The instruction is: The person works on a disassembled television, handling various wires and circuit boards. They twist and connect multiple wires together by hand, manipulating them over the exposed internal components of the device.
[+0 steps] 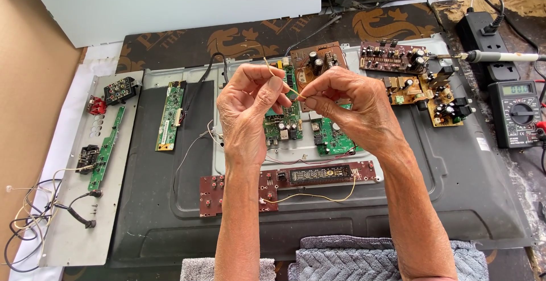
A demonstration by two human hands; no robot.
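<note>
Thin yellow wire (282, 82): long axis slants far-left to near-right, pinched by fingertips of left hand (247, 107) and right hand (347, 102). White rectangular label (483, 143) on grey panel (170, 213), right.

matt dk metal back panel (455, 201), glossy green circuit bd (170, 116), rough grey cloth towel (341, 261)

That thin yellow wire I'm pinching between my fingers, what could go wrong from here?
The yellow wire is thin, and the left hand and right hand both pinch it, so it might kink or snap. It is held above the green circuit boards; a dropped piece could land among their parts. The soldering iron lies near the right; a sideways reach might brush it.
</note>
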